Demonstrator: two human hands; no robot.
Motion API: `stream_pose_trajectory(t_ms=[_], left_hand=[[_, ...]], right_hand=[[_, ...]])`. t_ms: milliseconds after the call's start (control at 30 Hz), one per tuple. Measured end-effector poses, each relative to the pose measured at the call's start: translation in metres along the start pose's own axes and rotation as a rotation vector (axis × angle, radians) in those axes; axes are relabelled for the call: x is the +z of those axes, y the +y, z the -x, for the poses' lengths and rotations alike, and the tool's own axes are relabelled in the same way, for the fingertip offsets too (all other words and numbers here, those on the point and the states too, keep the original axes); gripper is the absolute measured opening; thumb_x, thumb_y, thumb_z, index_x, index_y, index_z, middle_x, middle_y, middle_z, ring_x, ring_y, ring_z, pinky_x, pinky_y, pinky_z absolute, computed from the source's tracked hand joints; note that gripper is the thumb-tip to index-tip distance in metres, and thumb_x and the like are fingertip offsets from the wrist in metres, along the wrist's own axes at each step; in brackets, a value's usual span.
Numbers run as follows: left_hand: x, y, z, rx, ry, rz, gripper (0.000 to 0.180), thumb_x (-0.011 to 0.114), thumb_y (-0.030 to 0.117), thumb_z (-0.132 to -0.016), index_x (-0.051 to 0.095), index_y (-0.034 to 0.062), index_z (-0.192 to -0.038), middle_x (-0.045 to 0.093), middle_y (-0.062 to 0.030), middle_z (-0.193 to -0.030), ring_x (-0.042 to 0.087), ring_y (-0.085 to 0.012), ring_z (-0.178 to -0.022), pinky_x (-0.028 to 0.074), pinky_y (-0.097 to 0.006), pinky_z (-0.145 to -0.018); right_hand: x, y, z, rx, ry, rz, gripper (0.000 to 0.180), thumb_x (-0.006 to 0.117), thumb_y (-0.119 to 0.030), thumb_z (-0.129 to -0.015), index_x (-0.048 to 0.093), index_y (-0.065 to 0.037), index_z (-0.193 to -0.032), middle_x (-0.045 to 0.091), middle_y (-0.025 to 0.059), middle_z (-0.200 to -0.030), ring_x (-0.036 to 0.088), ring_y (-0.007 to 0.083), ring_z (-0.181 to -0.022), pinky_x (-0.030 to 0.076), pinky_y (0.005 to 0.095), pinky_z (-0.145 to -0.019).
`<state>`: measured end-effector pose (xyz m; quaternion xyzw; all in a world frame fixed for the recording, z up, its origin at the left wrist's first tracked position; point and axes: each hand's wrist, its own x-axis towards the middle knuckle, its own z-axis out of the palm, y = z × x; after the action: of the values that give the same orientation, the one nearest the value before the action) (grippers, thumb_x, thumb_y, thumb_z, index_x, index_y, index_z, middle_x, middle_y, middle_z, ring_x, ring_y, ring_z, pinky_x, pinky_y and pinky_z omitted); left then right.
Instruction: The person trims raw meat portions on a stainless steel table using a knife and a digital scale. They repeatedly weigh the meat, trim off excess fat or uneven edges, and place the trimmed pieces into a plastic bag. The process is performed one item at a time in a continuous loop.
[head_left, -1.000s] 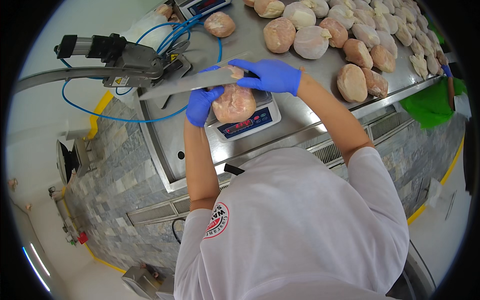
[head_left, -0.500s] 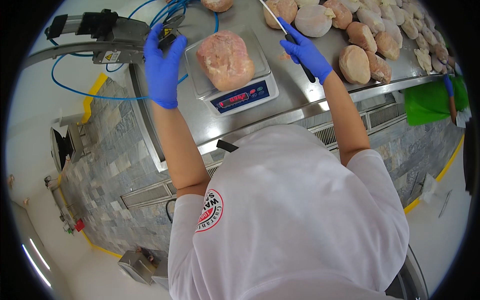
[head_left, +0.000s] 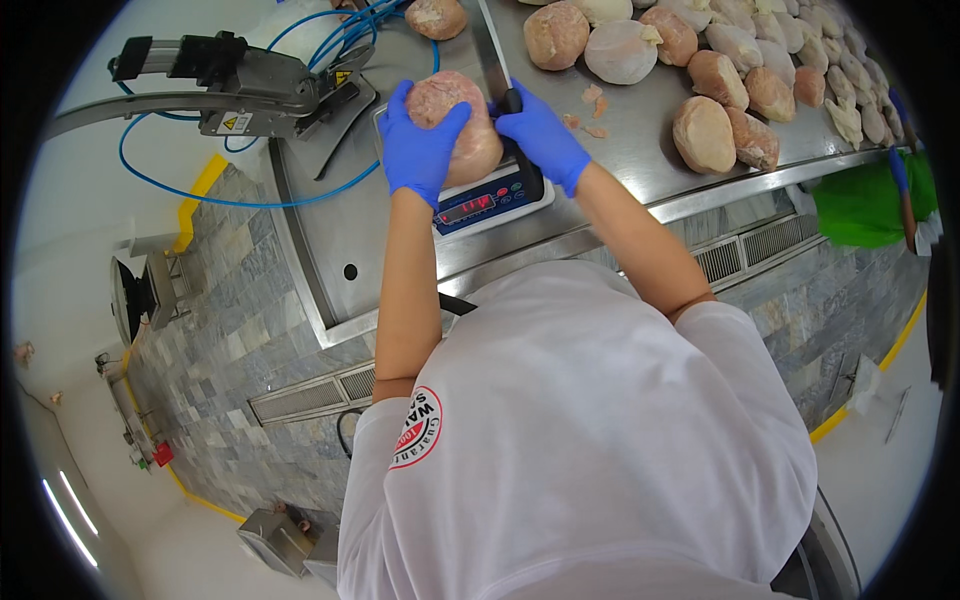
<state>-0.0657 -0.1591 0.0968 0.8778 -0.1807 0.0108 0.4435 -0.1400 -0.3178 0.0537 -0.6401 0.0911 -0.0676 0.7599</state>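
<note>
At far left, note a metal arm [head_left: 262,90] with a blue hose [head_left: 280,204] looping past. Then the left hand [head_left: 425,145], gloved, with thumb and fingers spread wide around a rounded pink meat piece [head_left: 478,142]. Sits over the scale [head_left: 490,206]; cannot tell whether fully resting there. Just right, the right hand [head_left: 541,133], with fingers curled round a black-handled knife [head_left: 512,101], pointing away. Farther right, scraps [head_left: 591,94] on the steel table [head_left: 640,135], then more pieces [head_left: 703,136]. Looks like trimming at the scale, probably between cuts. Calls next for steadying the piece, keeping blade off fingers.
</note>
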Motion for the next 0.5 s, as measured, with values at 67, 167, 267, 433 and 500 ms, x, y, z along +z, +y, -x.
stream_pose_trajectory(t_ms=[67,167,267,433,500], left_hand=[[-0.005,-0.023,-0.004,-0.041,-0.042,0.375,0.071,0.074,0.035,-0.082,0.044,0.0,-0.137,0.05,-0.0217,-0.135,0.054,-0.0334,-0.12,0.044,-0.042,-0.102],[-0.011,-0.054,-0.004,-0.194,-0.174,0.97,0.049,0.062,0.016,-0.093,0.046,0.0002,-0.137,0.056,-0.0166,-0.131,0.057,-0.026,-0.117,0.047,-0.038,-0.101],[-0.007,-0.065,0.013,-0.259,-0.279,1.188,0.038,0.047,0.016,-0.1,0.05,0.0004,-0.134,0.058,-0.0137,-0.13,0.059,-0.0237,-0.115,0.048,-0.038,-0.1],[-0.016,-0.059,0.001,-0.43,-0.294,1.224,0.041,0.055,0.018,-0.097,0.05,-0.001,-0.134,0.058,-0.0145,-0.129,0.06,-0.0242,-0.114,0.049,-0.036,-0.099],[-0.019,-0.051,0.006,-0.433,-0.286,1.227,0.046,0.06,0.017,-0.095,0.049,-0.0012,-0.135,0.058,-0.015,-0.128,0.059,-0.0235,-0.115,0.048,-0.035,-0.099]], right_hand=[[0.007,0.001,0.001,-0.011,-0.008,-0.237,0.057,0.056,-0.004,-0.085,0.037,-0.003,-0.139,0.059,0.0182,-0.127,0.061,0.0233,-0.113,0.051,0.036,-0.095],[0.013,-0.022,0.006,0.001,0.02,-0.399,0.072,0.05,0.004,-0.082,0.025,-0.004,-0.15,0.065,0.0127,-0.118,0.063,0.0191,-0.111,0.048,0.0304,-0.095],[0.019,-0.053,0.015,-0.067,0.034,-0.164,0.076,0.05,0.004,-0.082,0.021,-0.004,-0.152,0.066,0.0114,-0.119,0.062,0.0183,-0.113,0.047,0.0302,-0.096],[0.033,-0.051,0.016,-0.238,0.014,-0.059,0.08,0.049,0.004,-0.081,0.015,-0.004,-0.153,0.065,0.0124,-0.125,0.058,0.0194,-0.121,0.044,0.0288,-0.1],[0.038,-0.051,0.018,-0.14,-0.018,-0.168,0.081,0.049,0.004,-0.08,0.015,-0.003,-0.153,0.061,0.0137,-0.13,0.055,0.0201,-0.124,0.042,0.029,-0.102]])
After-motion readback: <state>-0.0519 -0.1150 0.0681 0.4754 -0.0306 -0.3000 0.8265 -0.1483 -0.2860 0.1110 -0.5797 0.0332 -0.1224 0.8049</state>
